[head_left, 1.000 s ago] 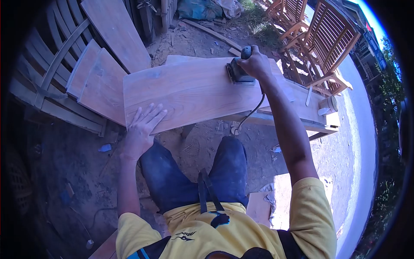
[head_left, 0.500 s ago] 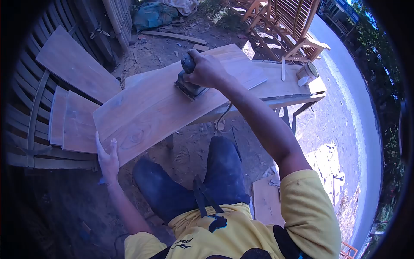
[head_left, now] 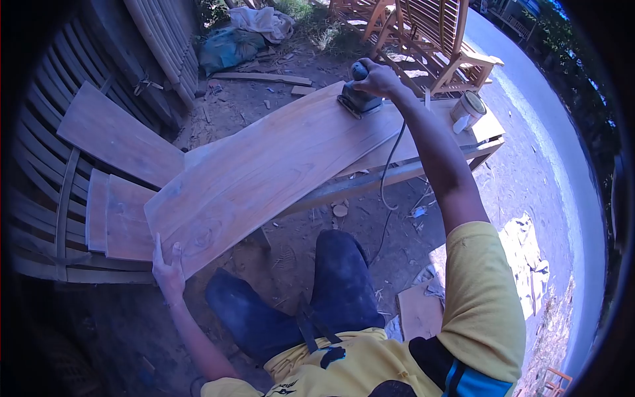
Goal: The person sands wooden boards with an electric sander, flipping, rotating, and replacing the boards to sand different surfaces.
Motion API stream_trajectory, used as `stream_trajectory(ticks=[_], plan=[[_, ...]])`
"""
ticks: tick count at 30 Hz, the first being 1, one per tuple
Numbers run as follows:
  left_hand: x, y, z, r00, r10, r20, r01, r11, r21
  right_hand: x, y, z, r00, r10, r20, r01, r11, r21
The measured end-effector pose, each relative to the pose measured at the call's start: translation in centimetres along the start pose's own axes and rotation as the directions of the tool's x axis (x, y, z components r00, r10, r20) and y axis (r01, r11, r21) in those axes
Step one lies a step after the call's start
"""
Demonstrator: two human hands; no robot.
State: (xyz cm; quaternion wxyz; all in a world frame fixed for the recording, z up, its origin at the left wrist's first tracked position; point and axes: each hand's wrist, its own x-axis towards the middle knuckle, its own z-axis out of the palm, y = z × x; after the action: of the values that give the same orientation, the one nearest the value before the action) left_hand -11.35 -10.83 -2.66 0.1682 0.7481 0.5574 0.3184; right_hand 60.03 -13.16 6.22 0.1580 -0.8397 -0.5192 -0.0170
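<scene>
A long wooden board lies slantwise over a low bench. My right hand is wrapped round the top of a dark power sander, which rests on the board's far right end. From the sander a cord hangs down past the bench. At the board's near left corner, my left hand grips the edge, with the thumb on one side and the fingers partly hidden behind it.
Several loose boards lean on a slatted bench at the left. A tin can stands at the work bench's right end. Wooden chairs stand behind. A plastic bag and scrap wood lie on the ground.
The sander in my right hand went from the board's right part to its middle, then back to the far right end. My left hand shifted from lying on the board to holding its corner.
</scene>
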Motion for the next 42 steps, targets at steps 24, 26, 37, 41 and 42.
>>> stream_trajectory(ticks=[24,26,37,41,42], plan=[[0.4,-0.5,0.7,0.992,-0.123,0.012,0.120,0.980,0.158,-14.7,-17.9,-0.6,0.978,-0.198,0.063,0.189,0.974,0.129],[0.4,-0.6,1.2,0.988,-0.154,-0.022,0.156,0.976,0.153,-15.9,-23.8,0.6,0.962,-0.254,0.104,0.227,0.949,0.219],[1.5,-4.6,0.7,0.982,-0.189,0.030,0.191,0.969,-0.153,-18.7,-38.3,3.2,0.861,-0.476,0.182,0.413,0.861,0.295],[0.1,-1.7,-1.2,0.955,-0.246,0.166,0.297,0.803,-0.517,-14.3,-32.1,2.9,0.923,-0.365,0.124,0.334,0.918,0.216],[-0.1,-2.3,-0.4,0.951,-0.269,0.151,0.308,0.796,-0.522,-13.4,-31.1,3.2,0.940,-0.327,0.094,0.305,0.933,0.191]])
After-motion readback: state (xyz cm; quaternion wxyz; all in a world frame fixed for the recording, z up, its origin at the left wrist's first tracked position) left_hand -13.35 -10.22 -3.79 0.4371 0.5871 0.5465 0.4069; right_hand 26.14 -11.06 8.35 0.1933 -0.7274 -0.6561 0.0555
